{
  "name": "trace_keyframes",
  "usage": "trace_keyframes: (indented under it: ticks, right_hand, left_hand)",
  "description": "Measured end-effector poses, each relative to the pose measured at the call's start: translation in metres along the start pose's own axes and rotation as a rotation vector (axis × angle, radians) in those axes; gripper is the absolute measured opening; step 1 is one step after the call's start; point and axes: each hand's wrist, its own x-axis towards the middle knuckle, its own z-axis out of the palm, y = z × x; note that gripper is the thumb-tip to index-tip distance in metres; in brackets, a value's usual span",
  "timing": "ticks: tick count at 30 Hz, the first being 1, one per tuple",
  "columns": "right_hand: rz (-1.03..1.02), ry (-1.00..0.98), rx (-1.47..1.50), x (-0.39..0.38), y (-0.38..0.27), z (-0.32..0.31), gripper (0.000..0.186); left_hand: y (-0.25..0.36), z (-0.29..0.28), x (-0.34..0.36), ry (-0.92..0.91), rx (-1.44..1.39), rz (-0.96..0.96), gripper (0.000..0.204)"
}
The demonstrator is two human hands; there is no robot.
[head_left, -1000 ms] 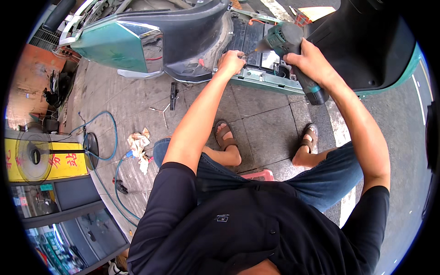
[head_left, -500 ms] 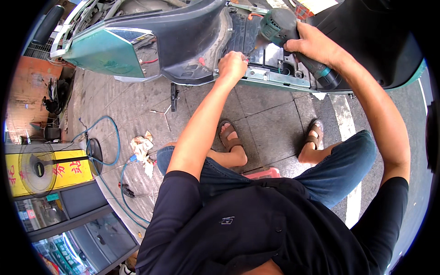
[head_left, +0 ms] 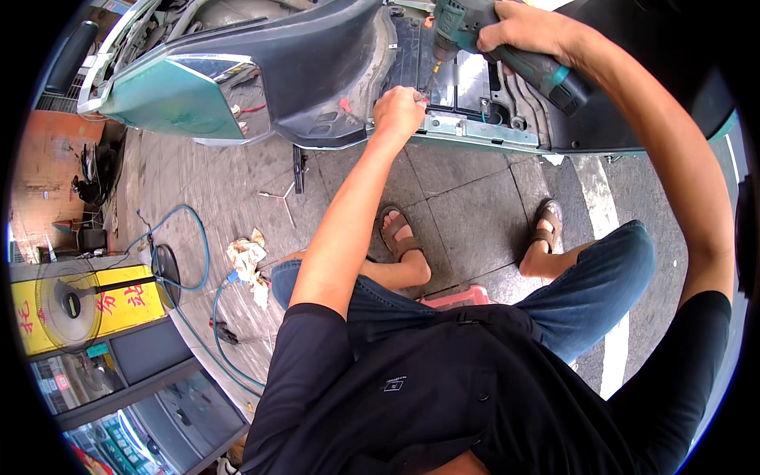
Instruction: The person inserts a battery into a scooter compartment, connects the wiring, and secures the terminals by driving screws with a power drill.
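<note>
My right hand (head_left: 529, 32) is wrapped round the grip of a dark green cordless drill (head_left: 455, 25). Its gold-coloured bit (head_left: 435, 66) points down into the open floor section of a green and black scooter (head_left: 317, 67). My left hand (head_left: 398, 115) is closed at the near edge of that section, left of the bit. A small red bit shows by its fingertips, but what the fingers hold is hidden. Right of the bit, inside the opening, are a shiny pale block (head_left: 469, 83) and hoses.
On the paving lie a three-armed wrench (head_left: 282, 198), a crumpled cloth (head_left: 247, 257), a blue hose (head_left: 207, 245) and a black tool (head_left: 226, 332). A standing fan (head_left: 70, 305) is at left. A pink stool (head_left: 457, 298) shows beneath me.
The drill has shifted left and away from me, and its bit now shows more clearly. My left hand has stayed in almost the same place.
</note>
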Motion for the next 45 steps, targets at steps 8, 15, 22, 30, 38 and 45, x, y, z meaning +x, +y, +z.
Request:
trace_keyframes:
  ticks: [8, 15, 22, 30, 38, 45]
  right_hand:
    - [-0.061, -0.101, -0.425, 0.018, -0.030, -0.015, 0.045]
    - [0.010, -0.134, -0.401, 0.013, -0.042, -0.012, 0.041]
    - [0.068, -0.200, -0.214, 0.027, -0.035, -0.014, 0.034]
    - [0.108, -0.257, -0.108, 0.030, -0.043, -0.013, 0.025]
    - [0.081, -0.255, -0.095, 0.023, -0.048, -0.013, 0.026]
    - [0.087, -0.235, -0.119, 0.029, -0.044, -0.010, 0.026]
  left_hand:
    - [-0.020, -0.005, 0.029, -0.075, 0.011, 0.084, 0.018]
    - [-0.014, -0.008, 0.053, -0.281, 0.041, 0.040, 0.028]
    - [-0.018, -0.005, 0.073, -0.464, 0.146, 0.007, 0.031]
    - [-0.008, -0.017, 0.069, -0.493, 0.119, 0.023, 0.025]
    - [-0.007, -0.019, 0.068, -0.515, 0.127, -0.026, 0.025]
    - [-0.006, -0.016, 0.070, -0.518, 0.104, -0.027, 0.025]
